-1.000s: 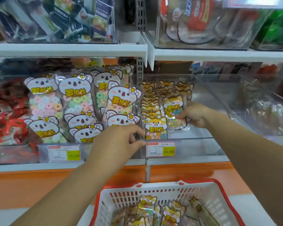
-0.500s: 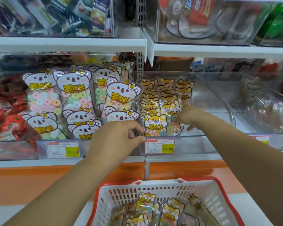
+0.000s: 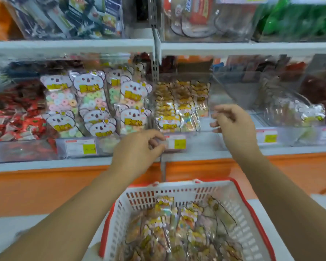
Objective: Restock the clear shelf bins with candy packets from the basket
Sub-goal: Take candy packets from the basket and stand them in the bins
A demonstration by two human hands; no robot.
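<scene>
A person's two bare arms reach toward a store shelf [image 3: 45, 166] lined with clear plastic bins. The left hand [image 3: 137, 153] sits at the front lip of the middle clear bin [image 3: 203, 142], just beside its yellow price label [image 3: 175, 143]. Its fingers are curled, but motion blur hides whether they actually pinch the lip. The right hand [image 3: 233, 125] hovers in front of the same bin's right half, fingers loosely curled and holding nothing. Fox-faced candy packets [image 3: 169, 119] stand in rows in the left half of that bin. The bin to its left holds larger koala-faced packets [image 3: 90, 102] of pastel ring candy. Below, between the arms, a white basket [image 3: 177, 187] with a red rim holds more fox packets [image 3: 177, 227] lying in a loose pile.
</scene>
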